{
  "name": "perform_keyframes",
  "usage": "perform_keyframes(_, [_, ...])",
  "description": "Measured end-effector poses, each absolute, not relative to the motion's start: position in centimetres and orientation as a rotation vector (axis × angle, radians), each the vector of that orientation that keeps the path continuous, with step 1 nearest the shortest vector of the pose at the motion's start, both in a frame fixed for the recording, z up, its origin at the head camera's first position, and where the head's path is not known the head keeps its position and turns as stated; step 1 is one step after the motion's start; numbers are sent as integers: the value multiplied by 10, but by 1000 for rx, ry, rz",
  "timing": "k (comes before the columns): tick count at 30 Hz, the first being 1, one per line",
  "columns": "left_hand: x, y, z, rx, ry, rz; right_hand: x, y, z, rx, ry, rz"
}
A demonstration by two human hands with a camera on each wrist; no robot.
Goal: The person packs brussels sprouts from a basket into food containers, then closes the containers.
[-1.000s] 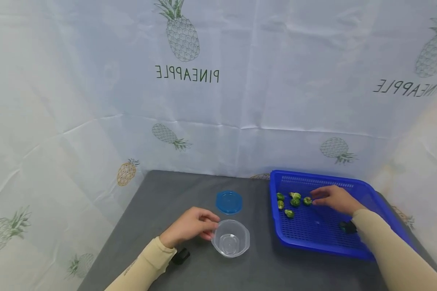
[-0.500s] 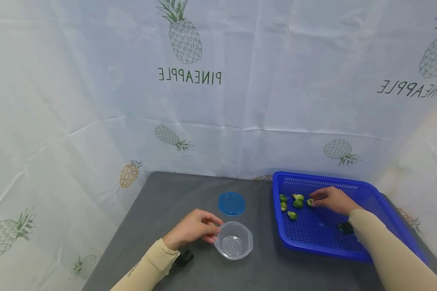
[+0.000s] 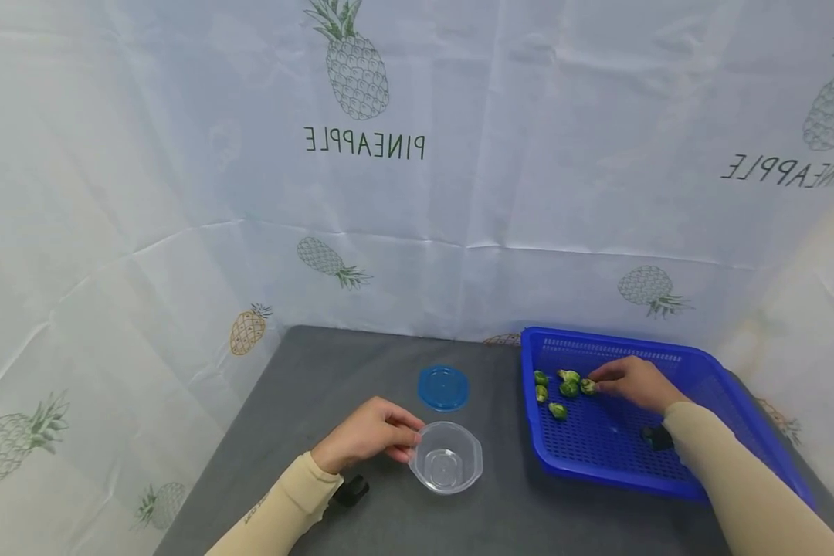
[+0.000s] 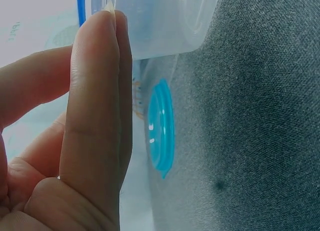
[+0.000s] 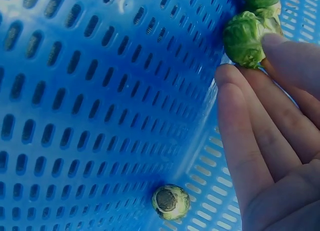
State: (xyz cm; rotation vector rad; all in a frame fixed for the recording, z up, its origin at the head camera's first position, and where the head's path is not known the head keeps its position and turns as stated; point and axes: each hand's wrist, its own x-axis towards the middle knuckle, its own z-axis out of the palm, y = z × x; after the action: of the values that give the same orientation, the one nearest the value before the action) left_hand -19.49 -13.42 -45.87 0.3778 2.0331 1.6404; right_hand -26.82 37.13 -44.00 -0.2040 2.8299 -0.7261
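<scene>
Shifting a tiny bit left since half a second ago: bringing the right hand (image 3: 635,380) and a small green sprout (image 3: 588,387) closer to the other sprouts (image 3: 568,388). Pinching the small green sprout between thumb and fingertips, low inside the blue basket (image 3: 611,448). Maybe risking a slip here, from gripping such a round thing only with the tips. Maybe risking a bump too, from working so close to the next sprout, and sending that one rolling. Maybe tearing off a leaf, from squeezing too hard.

Pointing the right hand left, with the back of it facing up. Holding the lower fingers out long and almost straight, just beside the small green sprout. Stretching the right sleeve (image 3: 744,471) in from the near right corner, passing over the basket's near edge. Maybe catching the basket with that arm, from hanging so low over the edge.

Pinching the rim of the clear bowl (image 3: 467,472) with the left hand (image 3: 367,434), bending that thumb and finger together at its left side. Standing the bowl upright on the gray table (image 3: 521,510). Maybe tipping it, from pulling on just one side.

Lying flat just past the bowl, not touching: a blue lid (image 3: 443,388). Hanging behind everything: a pale cloth with pineapples (image 3: 357,77).
</scene>
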Motion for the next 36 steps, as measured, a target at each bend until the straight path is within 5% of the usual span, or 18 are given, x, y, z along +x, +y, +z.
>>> perform_keyframes(36, [-197,-134,-462,379,2020,1648,-274,364,-446,-198,2855,-738])
